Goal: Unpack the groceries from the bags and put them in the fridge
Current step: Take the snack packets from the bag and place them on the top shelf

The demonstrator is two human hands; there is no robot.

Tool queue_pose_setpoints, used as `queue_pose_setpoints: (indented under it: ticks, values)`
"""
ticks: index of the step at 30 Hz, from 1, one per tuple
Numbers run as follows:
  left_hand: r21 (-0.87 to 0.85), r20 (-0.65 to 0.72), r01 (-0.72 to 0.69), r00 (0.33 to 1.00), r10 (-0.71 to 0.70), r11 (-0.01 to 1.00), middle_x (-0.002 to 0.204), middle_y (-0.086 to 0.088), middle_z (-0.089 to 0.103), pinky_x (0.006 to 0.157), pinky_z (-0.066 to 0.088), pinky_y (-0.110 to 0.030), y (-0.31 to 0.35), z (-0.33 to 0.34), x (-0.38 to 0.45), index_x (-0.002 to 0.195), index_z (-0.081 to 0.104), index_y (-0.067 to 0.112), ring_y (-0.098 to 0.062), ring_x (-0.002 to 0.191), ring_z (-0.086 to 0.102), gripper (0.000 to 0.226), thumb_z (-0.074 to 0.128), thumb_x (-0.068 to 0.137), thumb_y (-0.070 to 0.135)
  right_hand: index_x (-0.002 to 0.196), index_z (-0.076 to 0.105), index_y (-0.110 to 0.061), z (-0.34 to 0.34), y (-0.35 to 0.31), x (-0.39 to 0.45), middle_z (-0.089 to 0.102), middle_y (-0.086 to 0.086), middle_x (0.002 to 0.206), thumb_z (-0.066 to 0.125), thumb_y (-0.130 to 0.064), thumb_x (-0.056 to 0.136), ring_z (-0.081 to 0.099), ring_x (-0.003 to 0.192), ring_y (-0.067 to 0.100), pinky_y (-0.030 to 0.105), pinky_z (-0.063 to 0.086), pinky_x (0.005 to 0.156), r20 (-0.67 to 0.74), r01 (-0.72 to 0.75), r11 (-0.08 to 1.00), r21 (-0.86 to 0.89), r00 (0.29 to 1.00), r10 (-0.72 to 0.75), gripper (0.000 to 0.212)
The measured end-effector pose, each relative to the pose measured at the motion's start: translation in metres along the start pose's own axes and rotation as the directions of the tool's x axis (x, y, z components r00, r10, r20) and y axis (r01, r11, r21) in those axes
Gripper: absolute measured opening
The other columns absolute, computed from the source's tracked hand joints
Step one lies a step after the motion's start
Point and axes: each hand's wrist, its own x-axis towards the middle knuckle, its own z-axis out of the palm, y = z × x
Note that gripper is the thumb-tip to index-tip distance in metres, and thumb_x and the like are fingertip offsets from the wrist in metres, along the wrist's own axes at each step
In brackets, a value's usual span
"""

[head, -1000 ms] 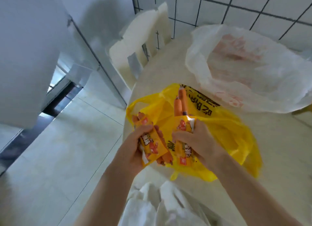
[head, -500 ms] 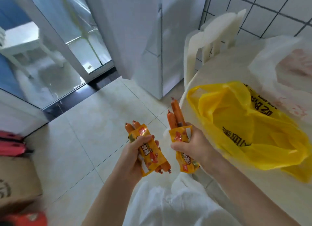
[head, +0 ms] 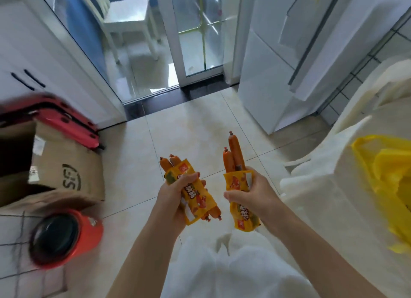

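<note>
White two-door fridge [head: 275, 60] upper right, doors closed, top cut off by the frame. Brown cardboard box [head: 66, 175] and round red bin [head: 66, 237] at left, both motion-blurred. Crumpled yellow plastic bag [head: 387, 182] on the pale table [head: 329, 208] at right, partly out of frame; contents not visible. Left hand [head: 175, 195] grips a yellow printed pack of orange sausages [head: 191, 193] around its middle, fingers curled over the label. Long axis runs upper left to lower right, sausage ends sticking out both ends. Right hand [head: 255, 193] grips a second yellow sausage pack [head: 240, 186], near upright, two sausages poking out the top toward the fridge. Label text unreadable. Both packs are held over the tiled floor [head: 200, 124], hands apart, not touching.
</note>
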Motion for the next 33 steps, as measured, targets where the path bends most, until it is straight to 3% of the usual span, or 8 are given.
queue_pose_setpoints:
  ticks: [8, 14, 16, 22, 28, 33]
  values:
    - [-0.007, -0.012, 0.021, 1.0, -0.021, 1.0, 0.082, -0.013, 0.07, 0.057, 0.058, -0.034, 0.049, -0.021, 0.045, 0.121, 0.058, 0.003, -0.027, 0.075, 0.068, 0.041, 0.068, 0.082, 0.011, 0.097, 0.049, -0.032, 0.034, -0.037, 0.058, 0.061, -0.001, 0.093, 0.074, -0.015, 0.078, 0.062, 0.086, 0.013, 0.023, 0.048, 0.065, -0.021, -0.065, 0.998, -0.009, 0.998, 0.065, 0.036]
    - [0.071, -0.034, -0.021, 0.999, 0.024, 0.997, 0.085, -0.013, 0.07, 0.058, 0.057, -0.035, 0.116, -0.003, 0.104, 0.12, 0.058, 0.005, -0.027, 0.077, 0.069, 0.038, 0.068, 0.083, 0.01, 0.112, 0.049, -0.027, 0.044, -0.087, 0.131, 0.061, 0.0, 0.098, 0.076, -0.018, 0.077, 0.063, 0.093, 0.02, 0.042, 0.053, 0.088, -0.043, -0.089, 0.996, -0.032, 0.995, 0.088, 0.045]
    - [0.101, -0.05, -0.057, 0.997, 0.062, 0.993, 0.093, -0.014, 0.07, 0.059, 0.058, -0.035, 0.145, 0.006, 0.123, 0.119, 0.057, 0.01, -0.027, 0.081, 0.07, 0.036, 0.068, 0.085, 0.011, 0.114, 0.048, -0.027, 0.044, -0.109, 0.159, 0.061, 0.001, 0.1, 0.076, -0.019, 0.077, 0.063, 0.094, 0.02, 0.042, 0.053, 0.089, -0.023, -0.081, 0.995, -0.053, 0.997, 0.08, 0.047]
    - [0.193, -0.085, -0.09, 0.99, 0.108, 0.977, 0.099, -0.013, 0.071, 0.064, 0.058, -0.038, 0.219, 0.029, 0.179, 0.115, 0.055, 0.018, -0.027, 0.085, 0.071, 0.034, 0.071, 0.085, 0.014, 0.11, 0.045, -0.032, 0.041, -0.174, 0.234, 0.06, -0.004, 0.096, 0.075, -0.02, 0.079, 0.062, 0.085, 0.011, 0.018, 0.047, 0.062, 0.006, -0.017, 0.999, -0.044, 1.0, 0.018, 0.045]
    - [0.221, -0.029, -0.005, 1.0, 0.012, 0.975, 0.096, -0.013, 0.071, 0.063, 0.056, -0.036, 0.281, 0.058, 0.238, 0.113, 0.056, 0.015, -0.027, 0.085, 0.07, 0.03, 0.069, 0.086, 0.015, 0.115, 0.048, -0.029, 0.033, -0.219, 0.302, 0.061, -0.002, 0.1, 0.076, -0.022, 0.078, 0.062, 0.093, 0.017, 0.036, 0.053, 0.084, -0.068, -0.059, 0.998, -0.004, 0.996, 0.059, 0.047]
    - [0.323, 0.054, -0.022, 0.999, 0.005, 0.946, 0.096, -0.013, 0.071, 0.066, 0.058, -0.039, 0.347, 0.094, 0.306, 0.114, 0.057, 0.014, -0.028, 0.086, 0.07, 0.032, 0.071, 0.085, 0.017, 0.116, 0.046, -0.029, 0.021, -0.26, 0.368, 0.058, -0.005, 0.105, 0.074, -0.027, 0.08, 0.059, 0.1, 0.018, 0.037, 0.049, 0.088, -0.173, -0.093, 0.995, 0.031, 0.98, 0.097, 0.046]
